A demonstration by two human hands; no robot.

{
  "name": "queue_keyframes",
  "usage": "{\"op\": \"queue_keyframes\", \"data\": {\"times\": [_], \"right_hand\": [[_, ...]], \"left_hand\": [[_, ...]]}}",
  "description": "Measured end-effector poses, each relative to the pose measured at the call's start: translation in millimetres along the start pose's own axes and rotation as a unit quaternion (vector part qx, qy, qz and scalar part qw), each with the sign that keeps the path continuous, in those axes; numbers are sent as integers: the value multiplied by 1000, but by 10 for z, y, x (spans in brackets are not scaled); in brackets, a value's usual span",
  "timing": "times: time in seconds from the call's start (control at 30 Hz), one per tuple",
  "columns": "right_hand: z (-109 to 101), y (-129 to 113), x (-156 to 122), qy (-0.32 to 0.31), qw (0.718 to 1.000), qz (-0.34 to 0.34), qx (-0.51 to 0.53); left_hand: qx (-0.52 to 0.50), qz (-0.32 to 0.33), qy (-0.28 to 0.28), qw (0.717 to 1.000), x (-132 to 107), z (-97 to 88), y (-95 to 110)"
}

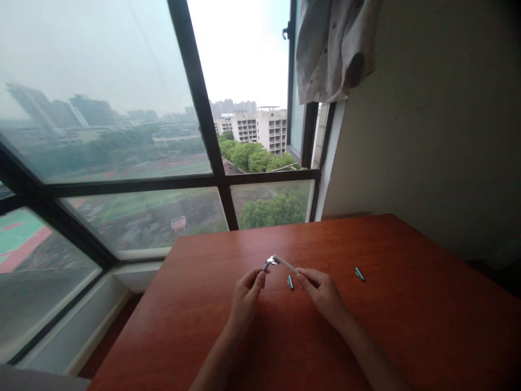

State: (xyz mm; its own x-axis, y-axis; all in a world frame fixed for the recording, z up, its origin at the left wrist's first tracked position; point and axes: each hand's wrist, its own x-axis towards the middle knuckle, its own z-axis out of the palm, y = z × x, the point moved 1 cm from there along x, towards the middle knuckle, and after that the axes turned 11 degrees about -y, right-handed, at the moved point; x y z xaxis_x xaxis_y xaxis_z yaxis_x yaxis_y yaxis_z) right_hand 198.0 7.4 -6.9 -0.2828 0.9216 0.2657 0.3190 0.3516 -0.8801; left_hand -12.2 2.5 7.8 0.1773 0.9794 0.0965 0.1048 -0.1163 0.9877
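Observation:
My left hand (247, 293) is closed around the handle of a razor (270, 262) with a shiny silver head, tilted up to the right. In my right hand (323, 293) is a slim pale stick that looks like a toothbrush (287, 264), pinched near its lower end. Its far tip meets the razor's silver head, and whether it has bristles is too small to tell. A small teal-and-black razor cartridge (290, 282) lies on the table between my hands. A second razor cartridge (359, 273) of the same colours lies farther right, apart from my right hand.
The reddish-brown wooden table (195, 309) stretches under both hands. Dark-framed windows (199, 108) rise behind and to the left, one pane open. A cloth with buttons (334, 49) hangs at the upper right, before a plain wall (427, 136).

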Motion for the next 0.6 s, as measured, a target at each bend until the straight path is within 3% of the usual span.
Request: {"op": "queue_keyframes", "data": {"times": [0.4,0.6], "right_hand": [[-1,-105,-12,-23,1000,2,17],[-3,-53,-6,-18,1000,4,15]], "left_hand": [[-10,-8,1,1000,3,-17,-15],[-59,-3,-31,998,0,-1,-70]]}}
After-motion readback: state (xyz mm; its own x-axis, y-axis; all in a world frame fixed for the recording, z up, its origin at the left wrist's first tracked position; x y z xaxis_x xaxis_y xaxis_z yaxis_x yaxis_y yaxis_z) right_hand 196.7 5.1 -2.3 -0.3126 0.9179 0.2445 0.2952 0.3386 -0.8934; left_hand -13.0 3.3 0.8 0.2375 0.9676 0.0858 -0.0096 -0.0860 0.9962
